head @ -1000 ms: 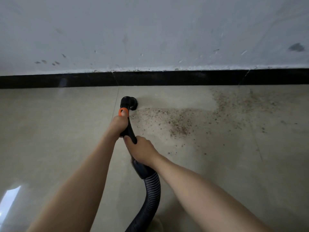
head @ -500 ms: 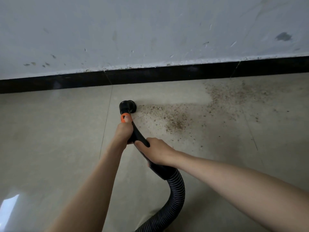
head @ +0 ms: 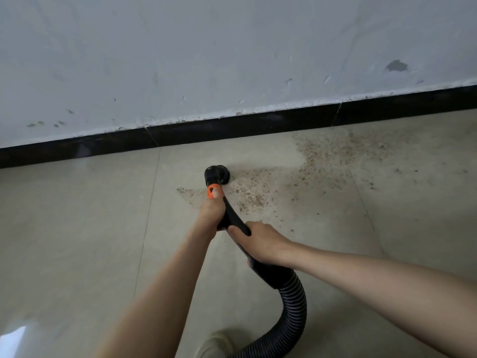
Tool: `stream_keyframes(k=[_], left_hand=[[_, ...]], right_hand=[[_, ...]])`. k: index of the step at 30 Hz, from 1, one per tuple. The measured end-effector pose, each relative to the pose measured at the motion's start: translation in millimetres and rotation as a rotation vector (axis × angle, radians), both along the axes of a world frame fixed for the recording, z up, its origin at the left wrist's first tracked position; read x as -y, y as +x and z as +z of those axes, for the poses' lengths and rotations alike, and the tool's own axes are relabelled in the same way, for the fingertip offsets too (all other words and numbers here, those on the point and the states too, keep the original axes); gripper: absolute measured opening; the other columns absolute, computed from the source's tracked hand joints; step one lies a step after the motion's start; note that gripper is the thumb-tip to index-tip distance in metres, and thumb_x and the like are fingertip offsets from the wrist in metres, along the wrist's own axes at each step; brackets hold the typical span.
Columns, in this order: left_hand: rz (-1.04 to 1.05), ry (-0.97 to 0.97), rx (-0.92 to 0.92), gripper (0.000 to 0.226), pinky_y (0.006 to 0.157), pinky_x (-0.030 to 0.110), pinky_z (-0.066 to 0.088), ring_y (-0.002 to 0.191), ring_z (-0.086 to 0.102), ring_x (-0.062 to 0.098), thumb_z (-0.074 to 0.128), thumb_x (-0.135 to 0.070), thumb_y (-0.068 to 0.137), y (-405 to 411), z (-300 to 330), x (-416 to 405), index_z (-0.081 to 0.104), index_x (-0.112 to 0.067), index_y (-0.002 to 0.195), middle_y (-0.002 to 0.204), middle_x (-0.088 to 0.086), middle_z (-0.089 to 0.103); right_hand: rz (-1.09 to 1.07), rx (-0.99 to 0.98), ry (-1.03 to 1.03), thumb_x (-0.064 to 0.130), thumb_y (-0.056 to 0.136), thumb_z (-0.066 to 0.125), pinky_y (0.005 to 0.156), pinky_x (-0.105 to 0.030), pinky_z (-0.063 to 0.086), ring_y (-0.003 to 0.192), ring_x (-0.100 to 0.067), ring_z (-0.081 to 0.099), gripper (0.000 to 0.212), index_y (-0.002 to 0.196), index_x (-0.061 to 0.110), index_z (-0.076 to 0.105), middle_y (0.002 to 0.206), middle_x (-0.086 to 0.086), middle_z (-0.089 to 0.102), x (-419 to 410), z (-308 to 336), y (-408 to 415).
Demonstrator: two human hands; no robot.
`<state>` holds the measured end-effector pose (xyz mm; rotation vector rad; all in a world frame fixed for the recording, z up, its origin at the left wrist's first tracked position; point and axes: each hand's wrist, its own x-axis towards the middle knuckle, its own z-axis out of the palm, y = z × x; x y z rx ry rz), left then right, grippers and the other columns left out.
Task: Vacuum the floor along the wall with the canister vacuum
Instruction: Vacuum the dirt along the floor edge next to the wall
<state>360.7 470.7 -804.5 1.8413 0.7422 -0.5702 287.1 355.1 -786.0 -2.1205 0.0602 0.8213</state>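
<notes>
**Nozzle down in the grit, short of the wall**

Nearest us, a light-coloured shoe [head: 215, 343] shows at the bottom edge, and beside it the ribbed black hose [head: 294, 308] loops up from the floor [head: 77, 241] into the rigid black handle [head: 268, 273].

Our right hand [head: 260, 245] is wrapped around that handle just above the hose joint, fingers curled over the top. Our left hand [head: 210, 213] grips the tube further forward — thumb laid along it, tip touching the orange collar [head: 213, 189].

Beyond the collar, the round black nozzle [head: 216, 174] sits on the tile, at the left edge of a patch of brown grit [head: 258, 195]. The scatter runs right and back toward the wall, thinning out. A small smear of it lies left of the tube.

Farthest — black skirting [head: 232, 130], apart from the nozzle, and above it the scuffed grey-white wall [head: 232, 60].
</notes>
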Motion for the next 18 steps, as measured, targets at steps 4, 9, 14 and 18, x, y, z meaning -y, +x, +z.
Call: stream_keyframes(k=[4,9,14,18], left_hand=[[-0.047,-0.036,-0.002,0.047,0.061,0.035,0.049,0.081,0.056,0.026,0.026,-0.045,0.100,2.8,1.3,20.8,0.046,-0.004,0.114,0.090,0.012,0.054],[-0.075,-0.095,-0.017,0.042,0.063,0.034,0.050,0.075,0.055,0.024,0.028,-0.044,0.098,3.8,0.0,44.3,0.046,-0.007,0.106,0.084,0.010,0.052],[-0.176,-0.056,-0.041,0.047,0.059,0.032,0.050,0.073,0.055,0.024,0.026,-0.048,0.098,4.1,-3.7,82.7,0.047,-0.007,0.107,0.084,0.011,0.053],[-0.252,-0.029,-0.037,0.045,0.052,0.029,0.046,0.069,0.054,0.022,0.025,-0.048,0.098,1.7,-6.6,108.2,0.046,-0.008,0.104,0.081,0.010,0.052]], right_hand=[[-0.035,0.015,-0.001,0.055,0.097,0.037,0.080,-0.040,0.054,0.083,-0.032,0.070,0.043,0.077,0.017,0.047,0.067,-0.005,0.062,19.3,1.2,-2.0],[-0.071,0.032,-0.018,0.055,0.096,0.038,0.074,-0.037,0.053,0.070,-0.027,0.064,0.044,0.073,0.019,0.045,0.069,-0.004,0.061,38.2,-1.4,-4.4],[-0.176,0.055,-0.020,0.056,0.095,0.039,0.061,-0.031,0.043,0.062,-0.020,0.058,0.044,0.071,0.019,0.046,0.068,-0.001,0.059,71.1,-11.9,-16.4],[-0.227,0.077,-0.042,0.059,0.095,0.039,0.060,-0.031,0.044,0.061,-0.019,0.059,0.045,0.073,0.020,0.047,0.068,0.000,0.060,91.9,-18.1,-24.7]])
